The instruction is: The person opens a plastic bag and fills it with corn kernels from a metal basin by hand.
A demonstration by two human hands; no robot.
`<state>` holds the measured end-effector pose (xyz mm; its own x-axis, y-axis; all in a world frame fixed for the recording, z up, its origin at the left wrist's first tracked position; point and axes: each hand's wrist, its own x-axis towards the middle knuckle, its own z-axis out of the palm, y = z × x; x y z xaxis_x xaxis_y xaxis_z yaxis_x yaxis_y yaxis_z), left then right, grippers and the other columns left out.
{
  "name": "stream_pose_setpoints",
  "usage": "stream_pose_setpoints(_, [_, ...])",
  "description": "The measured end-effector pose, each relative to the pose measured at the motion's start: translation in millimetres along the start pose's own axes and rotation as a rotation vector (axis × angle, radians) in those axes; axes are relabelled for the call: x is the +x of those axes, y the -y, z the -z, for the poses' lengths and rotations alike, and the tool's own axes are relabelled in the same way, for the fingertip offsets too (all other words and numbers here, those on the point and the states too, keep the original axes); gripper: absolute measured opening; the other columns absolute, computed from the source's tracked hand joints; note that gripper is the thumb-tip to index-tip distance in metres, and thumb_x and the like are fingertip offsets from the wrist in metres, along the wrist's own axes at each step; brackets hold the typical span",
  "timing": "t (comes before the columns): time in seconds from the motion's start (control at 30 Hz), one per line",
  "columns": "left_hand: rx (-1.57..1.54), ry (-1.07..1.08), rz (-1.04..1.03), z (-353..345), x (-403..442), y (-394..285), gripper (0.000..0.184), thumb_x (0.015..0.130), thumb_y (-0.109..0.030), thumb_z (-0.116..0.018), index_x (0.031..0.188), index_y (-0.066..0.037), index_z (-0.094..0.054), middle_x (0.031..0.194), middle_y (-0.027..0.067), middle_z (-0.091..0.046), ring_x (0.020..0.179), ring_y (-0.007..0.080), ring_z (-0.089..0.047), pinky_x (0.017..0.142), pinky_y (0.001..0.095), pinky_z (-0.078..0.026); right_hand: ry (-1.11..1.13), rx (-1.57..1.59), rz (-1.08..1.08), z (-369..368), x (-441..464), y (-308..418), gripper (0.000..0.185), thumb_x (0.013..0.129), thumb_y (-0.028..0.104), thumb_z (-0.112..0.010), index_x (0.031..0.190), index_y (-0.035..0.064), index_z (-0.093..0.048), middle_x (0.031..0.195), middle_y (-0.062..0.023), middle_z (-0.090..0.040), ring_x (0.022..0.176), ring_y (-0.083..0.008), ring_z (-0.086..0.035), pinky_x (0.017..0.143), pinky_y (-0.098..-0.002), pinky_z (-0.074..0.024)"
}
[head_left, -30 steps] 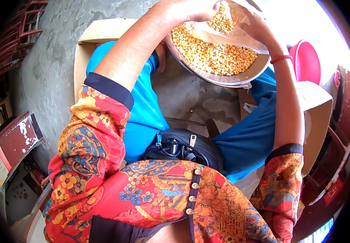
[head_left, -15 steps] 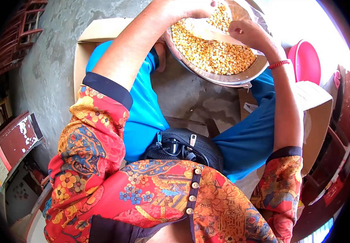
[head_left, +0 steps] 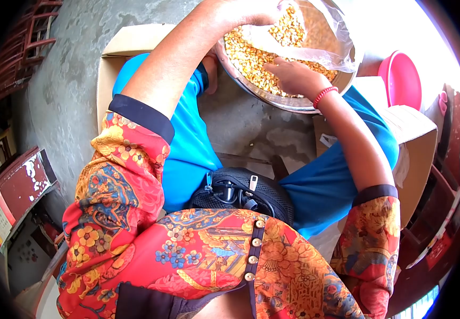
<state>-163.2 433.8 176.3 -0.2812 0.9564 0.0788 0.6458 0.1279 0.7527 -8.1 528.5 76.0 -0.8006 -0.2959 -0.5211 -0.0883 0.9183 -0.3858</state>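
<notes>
A metal basin [head_left: 251, 95] of yellow corn kernels [head_left: 248, 58] stands in front of me, between my knees. A clear plastic bag [head_left: 323, 57] with kernels in it lies over the corn. At the top edge of the view my left hand [head_left: 264, 13] grips the bag's rim; part of that hand is cut off. My right hand [head_left: 300, 80], with a red bracelet [head_left: 325, 95] at the wrist, reaches over the basin's near side. Its thumb and forefinger are apart at the kernels, and the other fingers are partly hidden.
Cardboard boxes [head_left: 413, 130] stand on both sides of my legs. A pink basin [head_left: 402, 80] is at the right. A black mesh pouch [head_left: 240, 196] with a cable lies on my lap. Dark red wooden furniture [head_left: 27, 178] is at the left, on a concrete floor [head_left: 62, 95].
My right hand has let go of the bag's edge and moved down and left onto the kernels. The freed edge now hangs across the corn. My left hand has stayed at the bag's rim.
</notes>
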Motion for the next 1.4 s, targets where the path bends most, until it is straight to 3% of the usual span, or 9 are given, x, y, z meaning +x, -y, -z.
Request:
stream_pose_setpoints(0.17, [-0.002,0.018,0.036,3.3,-3.2,-4.9,0.047,0.073,-0.001,-0.051,0.120,-0.003,-0.048,0.099,0.0228,-0.060,0.094,0.0303,-0.058,0.079,0.0360,-0.046,0.157,-0.001,-0.045,-17.6,6.9,-2.9,0.035,0.077,0.005,-0.048,0.111,0.0107,-0.052,0.109,-0.0176,-0.052,0.095,-0.0375,-0.056,0.080,-0.0451,-0.0451])
stream_pose_setpoints(0.37, [0.036,0.052,0.078,2.2,-1.4,-2.5,0.047,0.074,-0.001,-0.052,0.120,-0.004,-0.048,0.100,0.0234,-0.059,0.095,0.0303,-0.058,0.080,0.0360,-0.046,0.057,0.183,0.025,-19.1,13.2,-17.4,0.021,0.073,0.001,-0.048,0.091,0.0002,-0.059,0.073,-0.0194,-0.061,0.073,-0.0313,-0.063,0.065,-0.0405,-0.0506])
stream_pose_setpoints(0.47, [0.042,0.003,0.026,0.2,-1.3,-0.1,0.046,0.074,-0.002,-0.051,0.120,-0.004,-0.049,0.099,0.0230,-0.060,0.094,0.0310,-0.058,0.079,0.0364,-0.046,0.318,0.400,-0.129,2.7,9.9,-16.7,0.014,0.078,0.008,-0.051,0.088,0.0019,-0.059,0.067,-0.0096,-0.059,0.058,-0.0159,-0.061,0.051,-0.0294,-0.0505])
stream_pose_setpoints(0.7, [0.035,0.000,0.004,1.3,-0.4,2.3,0.045,0.074,-0.002,-0.052,0.118,-0.004,-0.050,0.098,0.0228,-0.060,0.093,0.0319,-0.058,0.078,0.0370,-0.046,0.366,0.657,0.028,69.0,-12.2,8.8,0.014,0.082,0.012,-0.053,0.093,0.0060,-0.061,0.072,-0.0032,-0.059,0.056,-0.0101,-0.056,0.049,-0.0237,-0.0483])
stream_pose_setpoints(0.93, [0.044,0.068,0.061,3.6,0.6,2.0,0.047,0.073,-0.005,-0.054,0.120,-0.005,-0.049,0.102,0.0234,-0.059,0.097,0.0323,-0.057,0.082,0.0376,-0.045,-0.106,0.734,0.080,114.9,-41.5,-7.0,0.014,0.088,0.016,-0.053,0.095,0.0071,-0.061,0.068,0.0024,-0.055,0.053,-0.0017,-0.051,0.048,-0.0154,-0.0421])
stream_pose_setpoints(1.17, [0.054,-0.007,-0.044,-0.7,0.8,-1.7,0.052,0.074,0.000,-0.050,0.125,-0.009,-0.044,0.114,0.0232,-0.053,0.107,0.0341,-0.051,0.089,0.0380,-0.041,-0.501,0.646,-0.001,93.8,-28.8,-35.5,0.028,0.084,0.016,-0.060,0.112,0.0104,-0.056,0.105,-0.0076,-0.059,0.089,-0.0167,-0.059,0.072,-0.0297,-0.0508])
stream_pose_setpoints(1.23, [0.039,-0.003,-0.133,1.1,2.4,-1.3,0.053,0.074,0.001,-0.050,0.126,-0.009,-0.043,0.116,0.0230,-0.052,0.109,0.0340,-0.050,0.090,0.0380,-0.040,-0.884,-0.108,0.255,105.5,-37.9,-29.8,0.030,0.075,0.011,-0.059,0.105,0.0077,-0.061,0.098,-0.0148,-0.061,0.088,-0.0193,-0.060,0.070,-0.0325,-0.0516])
stream_pose_setpoints(1.27, [0.022,-0.001,-0.220,2.3,3.8,-1.5,0.055,0.073,0.002,-0.050,0.126,-0.009,-0.043,0.118,0.0227,-0.051,0.111,0.0339,-0.048,0.092,0.0379,-0.040,-0.535,0.497,-0.240,129.0,-50.1,1.7,0.020,0.075,0.009,-0.058,0.093,0.0053,-0.065,0.089,-0.0119,-0.064,0.081,-0.0184,-0.062,0.072,-0.0318,-0.0495])
stream_pose_setpoints(1.4, [0.099,0.008,-0.158,0.7,0.8,10.2,0.057,0.072,0.002,-0.053,0.127,-0.007,-0.042,0.120,0.0226,-0.049,0.114,0.0346,-0.046,0.094,0.0372,-0.038,-0.900,0.513,0.088,113.3,-26.6,-19.8,0.015,0.076,0.007,-0.057,0.088,0.0033,-0.064,0.076,-0.0092,-0.064,0.066,-0.0158,-0.058,0.062,-0.0281,-0.0466])
